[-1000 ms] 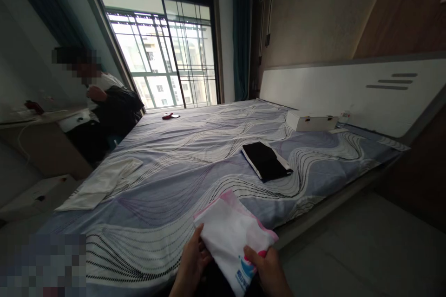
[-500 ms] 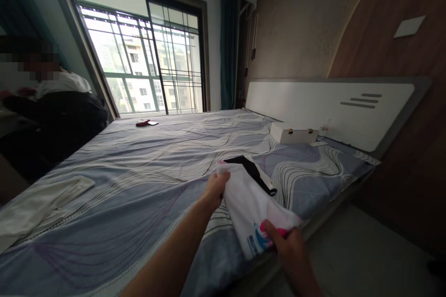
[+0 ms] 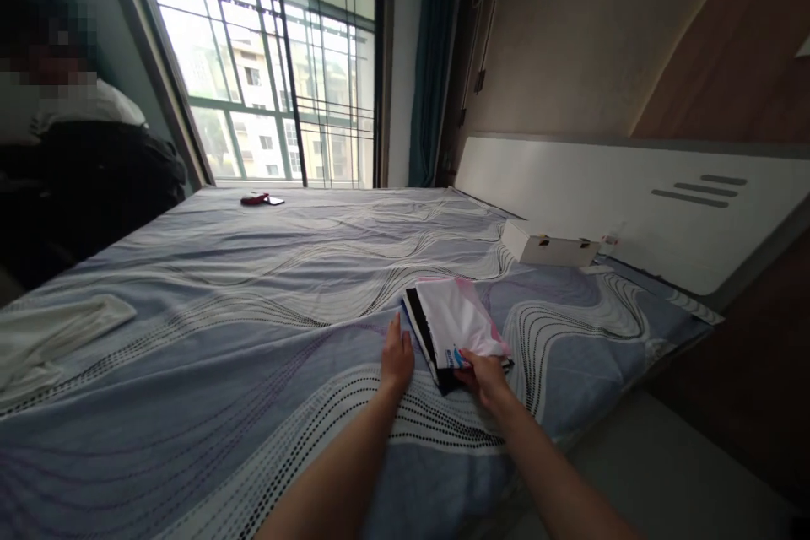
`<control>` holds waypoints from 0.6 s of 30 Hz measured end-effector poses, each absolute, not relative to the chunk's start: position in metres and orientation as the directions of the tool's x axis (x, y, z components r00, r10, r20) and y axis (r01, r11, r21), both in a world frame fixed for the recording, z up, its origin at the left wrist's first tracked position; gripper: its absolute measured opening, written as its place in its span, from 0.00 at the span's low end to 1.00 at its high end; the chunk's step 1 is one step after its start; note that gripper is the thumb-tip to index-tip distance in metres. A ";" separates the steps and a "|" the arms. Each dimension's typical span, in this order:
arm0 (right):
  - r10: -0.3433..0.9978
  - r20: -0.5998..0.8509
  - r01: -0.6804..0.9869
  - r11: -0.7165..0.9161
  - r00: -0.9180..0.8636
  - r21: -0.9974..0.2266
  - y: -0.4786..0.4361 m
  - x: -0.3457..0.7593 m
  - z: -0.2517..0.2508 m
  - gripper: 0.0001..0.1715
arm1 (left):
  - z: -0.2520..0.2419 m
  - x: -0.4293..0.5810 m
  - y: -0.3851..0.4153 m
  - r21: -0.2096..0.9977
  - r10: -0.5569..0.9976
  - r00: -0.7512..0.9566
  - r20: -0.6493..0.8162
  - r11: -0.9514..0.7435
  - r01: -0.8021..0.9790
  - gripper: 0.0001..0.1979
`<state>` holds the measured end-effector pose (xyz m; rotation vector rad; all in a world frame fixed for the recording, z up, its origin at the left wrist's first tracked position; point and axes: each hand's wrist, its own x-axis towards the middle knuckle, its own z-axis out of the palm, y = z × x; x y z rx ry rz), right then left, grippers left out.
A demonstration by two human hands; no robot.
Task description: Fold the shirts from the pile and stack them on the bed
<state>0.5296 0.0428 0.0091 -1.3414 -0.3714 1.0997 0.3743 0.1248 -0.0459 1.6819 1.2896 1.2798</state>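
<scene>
A folded white garment (image 3: 452, 312) with pink edging and a blue print lies on the bed, on top of a folded black-and-white cloth (image 3: 421, 331) whose dark edge shows at the left and front. My right hand (image 3: 484, 375) pinches the white garment's near edge, thumb on top and fingers below. To the left of the stack, my left hand (image 3: 397, 354) rests with its fingers stretched out, holding nothing. Whether its fingertips touch the cloth is hard to tell.
A white box (image 3: 548, 248) stands near the headboard (image 3: 569, 177), with a small clear bottle (image 3: 611, 240) behind it. A red item (image 3: 254, 199) lies at the far side. White cloth (image 3: 63, 337) spreads at the left. A person (image 3: 105, 143) sits beyond the bed's left edge.
The white garment has moved from above the bed's near edge onto the black-and-white cloth and lies flat there. My left hand has let go of its corner; my right hand still grips it.
</scene>
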 end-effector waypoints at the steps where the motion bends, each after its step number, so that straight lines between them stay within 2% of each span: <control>1: 0.805 -0.363 -0.401 -0.172 0.469 -0.900 0.039 0.533 0.007 0.12 | -0.049 0.376 0.128 0.878 0.944 0.070 0.324 -0.327 0.350 0.27; 3: 0.816 -0.385 -0.293 -0.278 0.431 -0.915 0.031 0.543 0.012 0.12 | -0.049 0.379 0.133 0.835 0.924 0.139 0.355 -0.381 0.397 0.27; 4: 0.812 -0.398 -0.174 -0.358 0.427 -0.917 0.027 0.550 0.017 0.11 | -0.048 0.379 0.133 0.815 0.915 0.164 0.368 -0.402 0.418 0.27; 6: 0.793 -0.344 0.183 -0.487 0.503 -0.854 0.024 0.561 0.032 0.13 | -0.045 0.380 0.130 0.777 0.901 0.209 0.380 -0.433 0.457 0.27; 7: 0.779 -0.257 0.369 -0.524 0.572 -0.768 0.026 0.565 0.041 0.16 | -0.044 0.379 0.127 0.759 0.893 0.236 0.383 -0.450 0.471 0.28; 9: 0.765 0.032 0.646 -0.520 0.643 -0.558 0.038 0.564 0.058 0.22 | -0.042 0.378 0.122 0.728 0.878 0.282 0.386 -0.478 0.492 0.29; 11: 0.784 0.279 0.807 -0.427 0.555 -0.408 0.063 0.550 0.072 0.25 | -0.042 0.378 0.120 0.708 0.869 0.308 0.387 -0.494 0.504 0.29; 12: 0.813 0.331 0.861 -0.362 0.479 -0.356 0.079 0.540 0.077 0.26 | -0.043 0.378 0.120 0.703 0.864 0.317 0.390 -0.502 0.504 0.29; 14: 0.897 0.286 0.926 -0.260 0.337 -0.273 0.114 0.519 0.083 0.28 | -0.044 0.379 0.121 0.706 0.862 0.316 0.396 -0.506 0.496 0.29; 16: 0.953 0.124 0.947 -0.249 0.277 -0.204 0.146 0.503 0.083 0.31 | -0.045 0.379 0.122 0.722 0.871 0.292 0.395 -0.491 0.487 0.30; 18: 0.965 0.010 0.954 -0.256 0.260 -0.154 0.170 0.495 0.082 0.27 | -0.046 0.380 0.123 0.732 0.879 0.271 0.392 -0.476 0.486 0.30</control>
